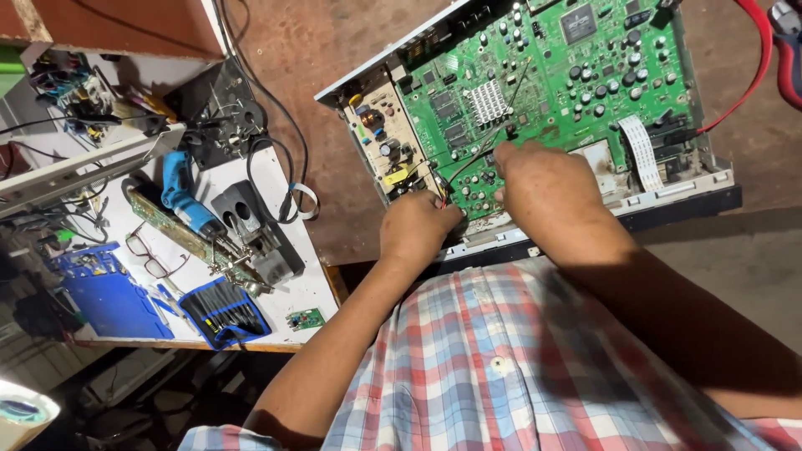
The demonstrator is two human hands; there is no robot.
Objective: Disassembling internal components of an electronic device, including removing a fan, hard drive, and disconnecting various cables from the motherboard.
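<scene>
Far left: lying on a white worktable (pixel 276 171), crowded with tools. Sitting there, left to right: a blue tray (pixel 104 292) of small parts, a pair of glasses (pixel 150 255), a blue power tool (pixel 184 192) resting across a long narrow board, a blue pouch of screwdrivers (pixel 225 311), a small green module (pixel 306 318) near the front edge, a black stand (pixel 251 221) with a cable looping off it. Beyond the table: reddish-brown flooring (pixel 334 50), turning grey at lower right.

Centre: resting on that floor, an opened metal chassis (pixel 685 188) carrying a large green circuit board (pixel 568 75) (silver heatsink mid-board, tan power section at its left end, white ribbon cable toward its right).

Left hand (pixel 418 230): reaching in at the near edge of the board, knuckles up, fingers curled and pinching thin red and black wires (pixel 443 192).

Right hand (pixel 543 179): hovering just right of it, bent at the wrist, fingertips pressing down onto the board; hidden beneath the palm, so unable to tell whether pinching anything.

Far right: trailing across the corner, a red cable (pixel 756 67).
</scene>
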